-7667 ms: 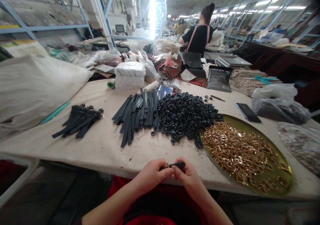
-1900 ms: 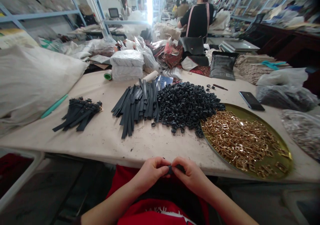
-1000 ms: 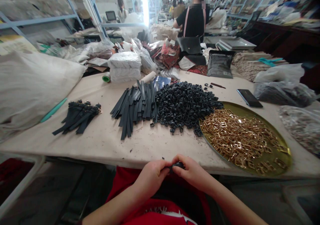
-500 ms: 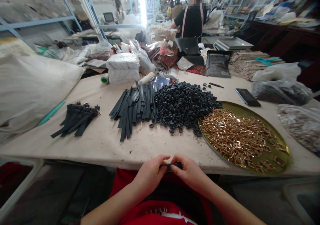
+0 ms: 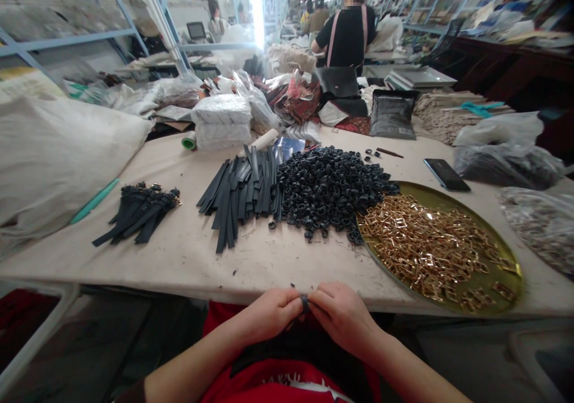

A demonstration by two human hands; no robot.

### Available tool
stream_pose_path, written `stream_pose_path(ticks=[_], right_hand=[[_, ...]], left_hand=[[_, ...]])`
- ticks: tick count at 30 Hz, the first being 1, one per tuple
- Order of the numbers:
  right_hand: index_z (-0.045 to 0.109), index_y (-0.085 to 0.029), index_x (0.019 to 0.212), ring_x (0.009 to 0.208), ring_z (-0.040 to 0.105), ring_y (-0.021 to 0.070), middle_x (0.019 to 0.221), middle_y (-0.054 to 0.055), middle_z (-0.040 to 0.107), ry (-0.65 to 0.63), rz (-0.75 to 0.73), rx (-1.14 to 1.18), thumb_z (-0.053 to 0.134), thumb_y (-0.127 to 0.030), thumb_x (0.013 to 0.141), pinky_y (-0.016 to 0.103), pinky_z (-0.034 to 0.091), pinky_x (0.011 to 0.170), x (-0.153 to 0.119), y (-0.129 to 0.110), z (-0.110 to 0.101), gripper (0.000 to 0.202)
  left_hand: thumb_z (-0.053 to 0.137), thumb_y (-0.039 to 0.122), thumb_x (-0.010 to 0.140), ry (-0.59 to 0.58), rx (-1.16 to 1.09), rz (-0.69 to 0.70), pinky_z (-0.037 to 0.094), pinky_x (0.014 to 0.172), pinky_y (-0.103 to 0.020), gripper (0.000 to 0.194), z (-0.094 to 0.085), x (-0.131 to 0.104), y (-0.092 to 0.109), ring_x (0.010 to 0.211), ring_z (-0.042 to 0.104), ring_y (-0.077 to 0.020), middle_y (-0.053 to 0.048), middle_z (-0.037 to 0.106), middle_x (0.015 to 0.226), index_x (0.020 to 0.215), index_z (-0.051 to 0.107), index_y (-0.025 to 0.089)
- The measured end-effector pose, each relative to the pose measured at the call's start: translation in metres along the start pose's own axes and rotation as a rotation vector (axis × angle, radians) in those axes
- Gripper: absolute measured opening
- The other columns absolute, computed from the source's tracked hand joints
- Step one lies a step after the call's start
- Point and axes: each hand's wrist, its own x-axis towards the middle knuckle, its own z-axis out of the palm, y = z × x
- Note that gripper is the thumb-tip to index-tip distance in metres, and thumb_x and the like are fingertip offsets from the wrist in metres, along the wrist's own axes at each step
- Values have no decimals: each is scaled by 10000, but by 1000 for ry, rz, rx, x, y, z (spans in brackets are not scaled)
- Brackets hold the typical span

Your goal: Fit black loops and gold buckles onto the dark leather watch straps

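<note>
Just in front of the table's near edge, my left hand [image 5: 278, 312] and my right hand [image 5: 339, 312] meet fingertip to fingertip. Both are closed on a small black strap [image 5: 305, 303], of which only a short, loop-like bit shows between them; the fingers cover the rest. Beyond the hands lie a pile of flat black straps [image 5: 242, 191] and a heap of small black loops [image 5: 332, 191]. Gold-coloured buckles [image 5: 426, 247] fill much of a round brass-toned tray [image 5: 511, 271] on the right. At left rests a bundle of black straps with metal ends [image 5: 141, 211].
A phone [image 5: 446, 174] lies behind the tray, near plastic bags [image 5: 502, 158]. White wrapped packs [image 5: 222, 122] and a dark packet [image 5: 393, 114] stand at the back. A large white sack [image 5: 58, 158] covers the left side. Another person [image 5: 345, 35] stands farther off, back turned.
My fingers have drawn together and curled more around the black strap. Less of its length shows now, and a loop-like bit stands between the fingertips.
</note>
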Motion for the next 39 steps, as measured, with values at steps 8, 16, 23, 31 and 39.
stream_pose_path(ticks=[8, 16, 23, 31, 39], right_hand=[[506, -178, 744, 620, 471, 113, 649, -19, 532, -29, 276, 491, 472, -257, 781, 225, 334, 564, 3, 2, 7, 93], [518, -173, 789, 625, 449, 105, 660, -26, 513, -132, 323, 630, 491, -268, 765, 217, 341, 564, 2, 1, -4, 102], [490, -179, 845, 572, 454, 90, 623, -36, 507, -213, 364, 846, 445, -268, 792, 205, 346, 523, -1, 3, -7, 113], [447, -170, 792, 466, 339, 58, 520, -68, 416, -136, 491, 1133, 505, -435, 763, 188, 233, 442, -4, -1, 11, 273], [446, -161, 789, 424, 304, 38, 500, -75, 409, -158, 494, 1343, 521, -438, 770, 189, 179, 426, -4, 2, 15, 288]], left_hand=[[333, 273, 812, -15, 241, -51, 327, 515, -210, 267, -3, -2, -5, 578, 507, -131, -14, 586, 646, 739, 566, 165], [367, 352, 811, -66, 148, 5, 312, 491, -196, 289, -8, 2, -6, 576, 497, -128, 3, 583, 635, 743, 582, 171], [380, 355, 797, -155, 80, -14, 309, 478, -191, 293, -16, 0, -2, 542, 470, -116, 15, 562, 617, 761, 604, 169], [448, 318, 748, -122, 1, -20, 311, 510, -202, 228, -9, 2, -12, 534, 423, -113, 34, 526, 599, 786, 622, 174], [444, 334, 766, -153, -45, 39, 313, 511, -189, 233, -18, -2, -5, 550, 401, -101, 33, 503, 626, 793, 609, 172]])
